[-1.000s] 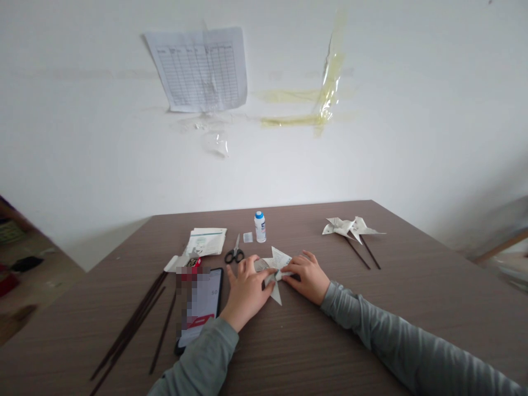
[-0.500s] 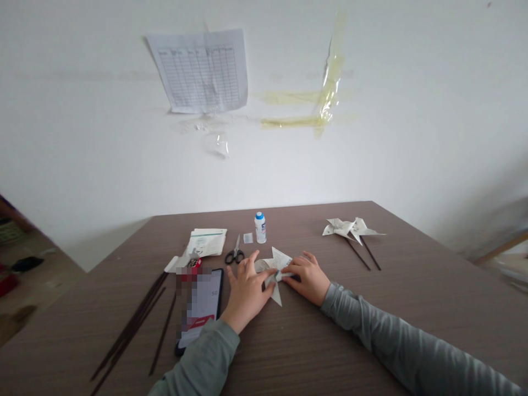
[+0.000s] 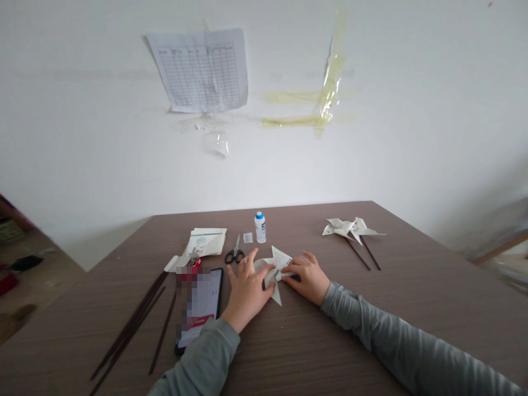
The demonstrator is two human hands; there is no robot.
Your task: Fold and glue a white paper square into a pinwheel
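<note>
Between my hands on the table lies a printed paper pinwheel (image 3: 280, 258), its pointed blades spread out. My left hand (image 3: 248, 287) has its thumb and index finger on the pinwheel's left side near the centre, the other fingers raised and spread. From the right, my right hand (image 3: 308, 276) pinches a folded blade with thumb and fingertips. The middle of the pinwheel is partly covered by fingers. Just behind the left hand are black-handled scissors (image 3: 235, 255), and a white bottle with a blue cap (image 3: 260, 228) stands upright behind the pinwheel.
A phone (image 3: 202, 308) lies left of my left forearm, beside several dark sticks (image 3: 132, 324). Further back are a stack of paper (image 3: 208, 242), a small red box (image 3: 192, 268) and a small clear square (image 3: 248, 237). Two pinwheels on sticks (image 3: 340, 227) rest at the back right.
My left thumb and index finger have shifted slightly at the pinwheel's centre, showing a little more of it. The right hand keeps its hold. The number on the phone screen has changed.
</note>
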